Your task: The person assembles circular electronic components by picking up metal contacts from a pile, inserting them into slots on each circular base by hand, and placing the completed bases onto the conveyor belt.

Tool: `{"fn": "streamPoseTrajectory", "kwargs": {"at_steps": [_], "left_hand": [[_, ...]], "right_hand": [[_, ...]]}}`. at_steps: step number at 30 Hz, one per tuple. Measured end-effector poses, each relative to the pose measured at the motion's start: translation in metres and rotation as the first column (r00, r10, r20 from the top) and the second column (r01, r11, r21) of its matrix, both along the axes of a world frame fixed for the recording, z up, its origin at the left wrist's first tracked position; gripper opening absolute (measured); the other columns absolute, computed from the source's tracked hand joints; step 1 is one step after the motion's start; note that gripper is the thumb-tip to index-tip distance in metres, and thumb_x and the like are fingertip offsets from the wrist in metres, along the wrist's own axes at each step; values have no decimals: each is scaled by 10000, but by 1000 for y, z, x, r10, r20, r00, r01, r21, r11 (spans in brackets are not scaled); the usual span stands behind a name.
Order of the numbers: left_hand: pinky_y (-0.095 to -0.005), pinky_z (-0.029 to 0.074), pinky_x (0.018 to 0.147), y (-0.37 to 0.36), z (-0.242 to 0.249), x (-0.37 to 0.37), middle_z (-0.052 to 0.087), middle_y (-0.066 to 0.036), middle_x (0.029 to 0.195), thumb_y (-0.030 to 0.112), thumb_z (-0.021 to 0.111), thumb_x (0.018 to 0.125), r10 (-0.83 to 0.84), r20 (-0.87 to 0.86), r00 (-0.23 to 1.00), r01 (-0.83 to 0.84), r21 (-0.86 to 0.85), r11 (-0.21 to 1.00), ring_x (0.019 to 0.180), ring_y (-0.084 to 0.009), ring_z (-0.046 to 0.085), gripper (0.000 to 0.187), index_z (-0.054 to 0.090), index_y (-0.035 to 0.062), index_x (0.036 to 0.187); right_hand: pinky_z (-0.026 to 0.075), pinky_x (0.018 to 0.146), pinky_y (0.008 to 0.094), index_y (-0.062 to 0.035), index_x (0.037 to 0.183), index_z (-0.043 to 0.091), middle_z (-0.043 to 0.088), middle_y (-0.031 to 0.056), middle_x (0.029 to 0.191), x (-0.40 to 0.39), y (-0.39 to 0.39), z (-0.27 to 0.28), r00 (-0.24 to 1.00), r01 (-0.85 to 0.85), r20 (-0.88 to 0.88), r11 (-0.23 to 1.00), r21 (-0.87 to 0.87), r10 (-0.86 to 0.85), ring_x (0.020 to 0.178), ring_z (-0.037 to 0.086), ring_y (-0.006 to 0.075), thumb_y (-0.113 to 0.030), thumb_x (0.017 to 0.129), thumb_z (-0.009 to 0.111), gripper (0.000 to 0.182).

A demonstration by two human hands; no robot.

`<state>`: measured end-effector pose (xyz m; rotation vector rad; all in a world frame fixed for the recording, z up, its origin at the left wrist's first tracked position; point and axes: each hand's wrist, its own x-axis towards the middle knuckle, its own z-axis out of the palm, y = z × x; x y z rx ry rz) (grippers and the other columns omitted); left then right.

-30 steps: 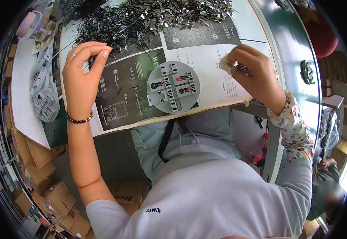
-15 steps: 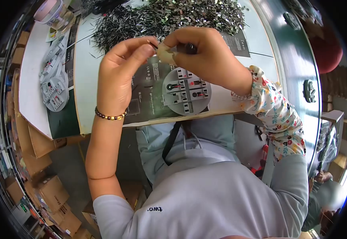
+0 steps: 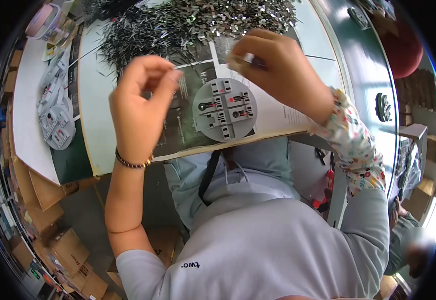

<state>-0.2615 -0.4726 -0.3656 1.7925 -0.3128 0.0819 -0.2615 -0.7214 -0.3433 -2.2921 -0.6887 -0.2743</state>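
Your one round grey plate (image 3: 224, 109) — slotted, red-dotted — lies beneath both hands: left hand (image 3: 140, 107) pinched narrow, right hand (image 3: 278, 70) gripping something small.

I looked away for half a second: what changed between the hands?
The left hand and right hand, which met above the round grey plate, have drawn apart. The right pinches a small part; the left's pinch is blurred. Plate and metal-parts pile stayed put.
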Motion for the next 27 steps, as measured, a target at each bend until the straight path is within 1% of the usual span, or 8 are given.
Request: {"fn": "streamPoseTrajectory", "kwargs": {"at_steps": [2, 3, 4, 6, 7, 10, 15, 27], "left_hand": [[-231, 504, 700, -13, 7, -19, 722, -26, 852, 63, 741, 905, -107, -27, 994, 107, -12, 994, 763, -90, 643, 51, 711, 22, 914], [-258, 506, 708, -20, 9, -26, 718, -27, 852, 49, 755, 878, -158, -69, 985, 160, 21, 987, 782, -117, 645, 50, 709, 36, 895], [-258, 506, 708, -23, 7, -28, 718, -27, 852, 49, 755, 878, -166, -75, 983, 167, 18, 986, 782, -117, 645, 50, 709, 36, 895], [-294, 486, 743, -31, -2, -29, 699, -34, 880, 6, 757, 841, -282, 191, 940, 237, 228, 944, 830, -166, 610, 80, 715, 38, 901], [-312, 476, 761, -36, -5, -29, 689, -38, 893, -15, 758, 822, -351, 304, 886, 246, 334, 910, 854, -190, 592, 107, 717, 39, 905], [-356, 467, 741, -35, -10, -31, 648, -32, 869, -6, 770, 769, -325, 275, 905, 208, 381, 901, 866, -244, 566, 135, 716, 69, 866], [-369, 447, 712, -29, -8, -31, 610, -25, 859, 1, 776, 742, -256, 373, 892, 86, 416, 905, 840, -257, 533, 146, 704, 85, 838], [-362, 456, 737, -39, -6, -31, 628, -33, 860, -18, 784, 725, -345, 406, 846, 102, 510, 854, 840, -254, 543, 162, 704, 83, 823]], "right_hand": [[460, 637, 229, 13, 966, 667, 603, 5, 813, -23, -18, 12, 955, 94, -283, 996, 8, -87, 701, 516, 50, -10, 866, 680, 103], [460, 637, 229, 13, 966, 667, 603, 5, 813, -32, -25, 11, 953, 95, -288, 995, 5, -90, 701, 516, 50, -10, 866, 680, 103], [448, 632, 226, 14, 972, 659, 593, -6, 811, -44, -32, 4, 907, 124, -410, 991, 57, -90, 705, 505, 44, -4, 871, 664, 103], [423, 623, 220, 17, 983, 642, 572, -28, 805, -57, -43, -5, 777, 203, -626, 968, 148, -67, 713, 484, 33, 8, 880, 632, 104], [423, 623, 220, 17, 983, 642, 572, -28, 805, -58, -47, -6, 771, 212, -633, 966, 145, -74, 713, 484, 33, 8, 880, 632, 104], [393, 627, 205, 21, 1007, 632, 548, -53, 813, -58, -44, -11, 597, 258, -801, 955, 147, -38, 730, 462, 21, 9, 894, 590, 122], [391, 639, 193, 23, 1020, 631, 538, -59, 814, -47, -36, -4, 567, 239, -822, 945, 222, 50, 745, 463, 15, 6, 896, 576, 137], [406, 660, 184, 31, 1053, 639, 596, -41, 864, -46, -27, -16, 569, 232, -820, 944, 234, 64, 772, 490, 11, -16, 908, 598, 159]]}}
